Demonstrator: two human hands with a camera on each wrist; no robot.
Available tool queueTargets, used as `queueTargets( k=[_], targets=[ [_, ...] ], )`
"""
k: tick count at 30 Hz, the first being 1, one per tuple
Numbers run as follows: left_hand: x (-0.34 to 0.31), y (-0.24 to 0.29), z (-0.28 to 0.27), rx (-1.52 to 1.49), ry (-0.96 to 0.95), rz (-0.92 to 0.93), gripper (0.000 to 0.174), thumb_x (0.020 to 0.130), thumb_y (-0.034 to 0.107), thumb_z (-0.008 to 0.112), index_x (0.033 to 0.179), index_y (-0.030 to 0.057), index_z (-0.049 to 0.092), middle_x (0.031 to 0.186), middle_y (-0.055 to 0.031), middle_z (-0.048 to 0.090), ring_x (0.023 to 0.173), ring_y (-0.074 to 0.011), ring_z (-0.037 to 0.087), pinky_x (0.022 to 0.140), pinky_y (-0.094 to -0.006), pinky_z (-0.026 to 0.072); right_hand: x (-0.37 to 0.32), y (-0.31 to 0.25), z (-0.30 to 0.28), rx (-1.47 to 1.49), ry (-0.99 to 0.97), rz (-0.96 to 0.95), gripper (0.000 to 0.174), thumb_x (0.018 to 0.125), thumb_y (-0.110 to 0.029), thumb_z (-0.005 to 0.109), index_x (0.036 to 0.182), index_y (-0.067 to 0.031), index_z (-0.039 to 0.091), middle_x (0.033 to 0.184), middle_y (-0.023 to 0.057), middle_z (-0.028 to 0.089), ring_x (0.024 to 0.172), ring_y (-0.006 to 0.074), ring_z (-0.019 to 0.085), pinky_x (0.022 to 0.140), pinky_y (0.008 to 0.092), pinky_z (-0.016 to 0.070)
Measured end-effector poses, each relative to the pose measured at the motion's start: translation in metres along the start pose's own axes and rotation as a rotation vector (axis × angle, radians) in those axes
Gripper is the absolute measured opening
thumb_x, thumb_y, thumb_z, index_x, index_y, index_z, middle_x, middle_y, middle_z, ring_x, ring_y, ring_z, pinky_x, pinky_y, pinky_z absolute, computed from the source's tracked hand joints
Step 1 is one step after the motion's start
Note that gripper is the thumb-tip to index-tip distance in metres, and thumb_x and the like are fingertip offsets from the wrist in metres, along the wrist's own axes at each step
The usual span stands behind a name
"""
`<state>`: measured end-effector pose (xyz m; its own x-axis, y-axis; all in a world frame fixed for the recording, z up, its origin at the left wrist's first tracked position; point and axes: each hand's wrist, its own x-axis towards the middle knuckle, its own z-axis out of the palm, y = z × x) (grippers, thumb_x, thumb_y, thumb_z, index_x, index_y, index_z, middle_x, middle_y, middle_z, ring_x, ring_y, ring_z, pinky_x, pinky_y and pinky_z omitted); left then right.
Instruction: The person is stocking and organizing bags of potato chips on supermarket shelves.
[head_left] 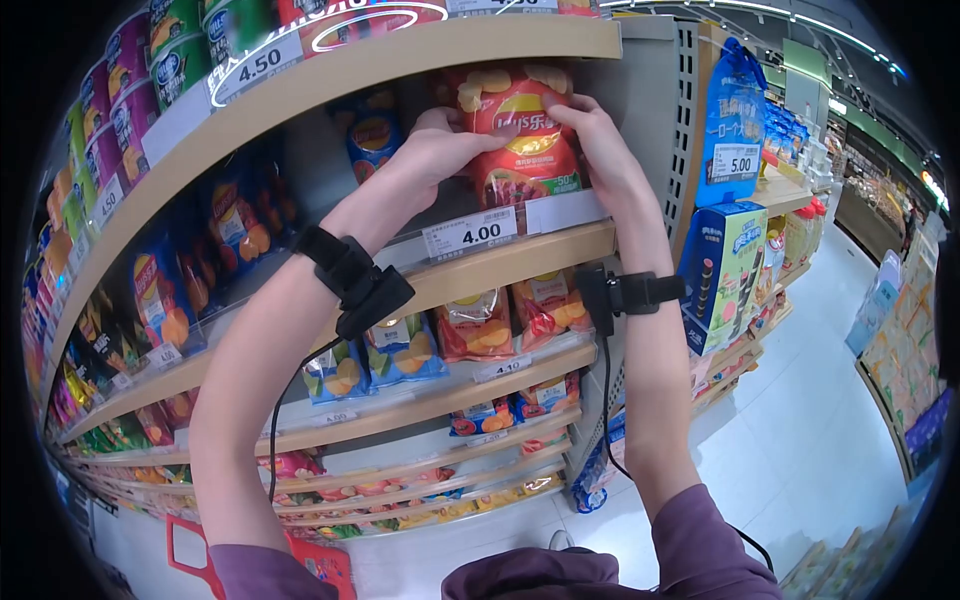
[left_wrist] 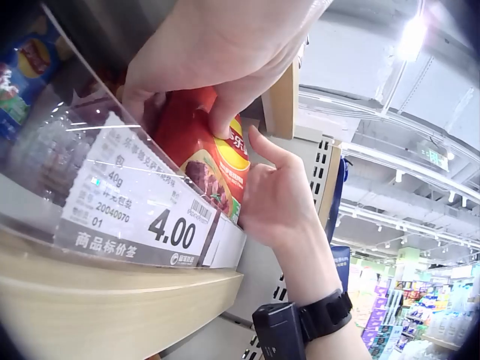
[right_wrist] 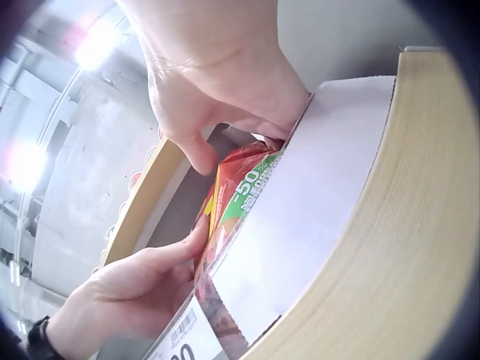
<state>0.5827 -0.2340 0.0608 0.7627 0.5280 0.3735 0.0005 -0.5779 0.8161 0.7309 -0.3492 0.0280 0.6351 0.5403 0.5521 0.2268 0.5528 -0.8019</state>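
Note:
A red bag of chips (head_left: pixel 522 135) stands on the upper shelf behind the 4.00 price label (head_left: pixel 480 232). The left hand (head_left: pixel 440 155) grips its left side, thumb across the front and fingers behind. On the other side the right hand (head_left: pixel 597 135) holds the bag's right edge, thumb on the front. In the left wrist view the red bag (left_wrist: pixel 202 142) lies between the left hand (left_wrist: pixel 217 52) and the right hand (left_wrist: pixel 281 195). The right wrist view has the bag (right_wrist: pixel 240 180) partly hidden by the shelf's front strip, below the right hand (right_wrist: pixel 225 82), with the left hand (right_wrist: pixel 142 289) opposite.
Blue chip bags (head_left: pixel 372 135) stand left on the same shelf. Lower shelves hold more bags (head_left: pixel 475 325). Above runs a wooden shelf edge (head_left: pixel 450 48). A perforated upright (head_left: pixel 650 120) and a blue hanging package (head_left: pixel 735 120) are at the right; a red basket (head_left: pixel 325 565) is below.

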Motion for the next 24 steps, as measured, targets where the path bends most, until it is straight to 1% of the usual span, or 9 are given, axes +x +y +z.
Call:
queueTargets(
  k=[2, 6, 10, 11, 13, 15, 17, 20, 24],
  targets=[
    [0.004, -0.002, -0.003, -0.022, -0.067, 0.011, 0.092, 0.075, 0.040, 0.084, 0.137, -0.0082, 0.036, 0.127, -0.0173, 0.055, 0.117, -0.0235, 0.056, 0.098, -0.0367, 0.0458, 0.005, 0.006, -0.006, -0.099, -0.035, -0.059, 0.057, 0.092, -0.022, 0.065, 0.132, 0.0090, 0.039, 0.114, 0.0179, 0.062, 0.102, 0.0214, 0.064, 0.088, 0.0305, 0.0514],
    [-0.008, 0.005, -0.002, 0.029, -0.134, 0.025, 0.089, 0.074, 0.040, 0.084, 0.135, -0.0072, 0.038, 0.124, -0.0165, 0.057, 0.115, -0.0222, 0.056, 0.097, -0.0364, 0.0469, 0.002, 0.010, -0.002, -0.157, 0.039, -0.115, 0.062, 0.090, -0.025, 0.067, 0.133, 0.0104, 0.038, 0.116, 0.0200, 0.062, 0.105, 0.0227, 0.063, 0.090, 0.0317, 0.0500],
    [-0.009, -0.003, -0.003, 0.046, -0.161, -0.037, 0.088, 0.073, 0.036, 0.087, 0.134, -0.0066, 0.040, 0.125, -0.0156, 0.057, 0.112, -0.0204, 0.059, 0.091, -0.0318, 0.0508, -0.007, -0.002, -0.012, -0.466, 0.035, 0.009, 0.064, 0.093, -0.033, 0.062, 0.135, 0.0090, 0.038, 0.118, 0.0195, 0.061, 0.107, 0.0227, 0.060, 0.093, 0.0329, 0.0466],
    [-0.008, -0.008, 0.001, -0.009, -0.089, -0.013, 0.069, 0.074, 0.026, 0.086, 0.124, -0.0046, 0.050, 0.116, -0.0151, 0.063, 0.104, -0.0213, 0.064, 0.082, -0.0316, 0.0560, -0.012, -0.005, -0.015, -0.496, -0.024, 0.029, 0.064, 0.094, -0.036, 0.060, 0.136, 0.0071, 0.039, 0.120, 0.0177, 0.060, 0.107, 0.0215, 0.059, 0.094, 0.0330, 0.0454],
    [-0.002, -0.015, 0.003, -0.001, -0.110, 0.005, 0.069, 0.075, 0.025, 0.085, 0.125, -0.0037, 0.049, 0.118, -0.0149, 0.063, 0.104, -0.0214, 0.064, 0.082, -0.0316, 0.0564, -0.009, -0.002, -0.020, -0.506, -0.084, 0.052, 0.061, 0.095, -0.038, 0.058, 0.137, 0.0035, 0.041, 0.122, 0.0161, 0.059, 0.107, 0.0203, 0.057, 0.094, 0.0314, 0.0433],
    [-0.006, -0.006, 0.002, 0.008, -0.194, 0.000, 0.079, 0.077, 0.031, 0.084, 0.134, -0.0041, 0.041, 0.125, -0.0143, 0.058, 0.109, -0.0199, 0.061, 0.085, -0.0308, 0.0550, -0.006, 0.005, -0.018, -0.496, -0.026, 0.027, 0.057, 0.097, -0.036, 0.055, 0.137, 0.0030, 0.042, 0.122, 0.0168, 0.058, 0.108, 0.0205, 0.057, 0.094, 0.0307, 0.0432],
    [-0.002, -0.009, 0.005, 0.021, -0.176, 0.002, 0.077, 0.078, 0.030, 0.083, 0.133, -0.0037, 0.042, 0.124, -0.0150, 0.059, 0.108, -0.0198, 0.061, 0.084, -0.0307, 0.0554, -0.003, 0.011, -0.017, -0.459, 0.036, 0.009, 0.051, 0.099, -0.031, 0.052, 0.136, 0.0029, 0.042, 0.124, 0.0153, 0.058, 0.110, 0.0199, 0.057, 0.094, 0.0300, 0.0434],
    [-0.003, -0.010, 0.002, 0.065, -0.192, 0.023, 0.077, 0.078, 0.029, 0.084, 0.133, -0.0048, 0.041, 0.124, -0.0166, 0.058, 0.108, -0.0205, 0.062, 0.084, -0.0308, 0.0555, 0.000, 0.018, -0.017, -0.521, 0.149, -0.086, 0.048, 0.099, -0.029, 0.051, 0.129, 0.0084, 0.044, 0.118, 0.0236, 0.062, 0.113, 0.0306, 0.061, 0.095, 0.0361, 0.0457],
    [-0.007, -0.008, 0.002, 0.150, -0.221, 0.115, 0.079, 0.079, 0.032, 0.082, 0.132, -0.0080, 0.039, 0.124, -0.0195, 0.058, 0.108, -0.0248, 0.062, 0.084, -0.0333, 0.0557, -0.009, 0.014, -0.011, -0.699, 0.257, -0.251, 0.039, 0.096, -0.020, 0.052, 0.125, 0.0059, 0.048, 0.114, 0.0252, 0.062, 0.110, 0.0388, 0.059, 0.095, 0.0416, 0.0451]
  ],
)
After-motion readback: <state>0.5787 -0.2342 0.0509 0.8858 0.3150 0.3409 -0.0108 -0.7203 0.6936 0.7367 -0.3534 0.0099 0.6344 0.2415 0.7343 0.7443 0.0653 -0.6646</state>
